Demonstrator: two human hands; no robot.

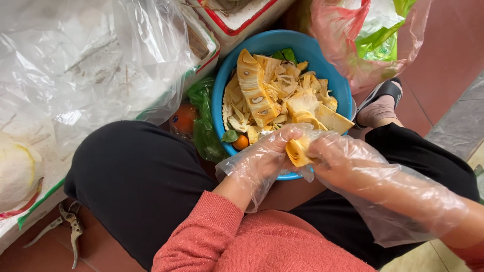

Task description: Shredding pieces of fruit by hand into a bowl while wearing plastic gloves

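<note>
Both my hands wear loose clear plastic gloves and meet over the near rim of a blue bowl [224, 93]. My left hand [262, 158] and my right hand [343, 161] together grip a yellow piece of jackfruit [298, 150], pinched between the fingers. The bowl is heaped with yellow jackfruit rinds and fibres [272, 95], plus a small orange fruit [241, 142] and green leaves. My knees in black trousers frame the bowl, and a pink sleeve covers my left forearm.
Clear plastic sheeting [75, 60] covers the left side, with a pale peeled fruit [15, 171] at the far left. A pink bag holding a green bag [373, 40] sits at upper right. Metal pruning shears [70, 229] lie on the red floor. A sandalled foot [380, 103] rests beside the bowl.
</note>
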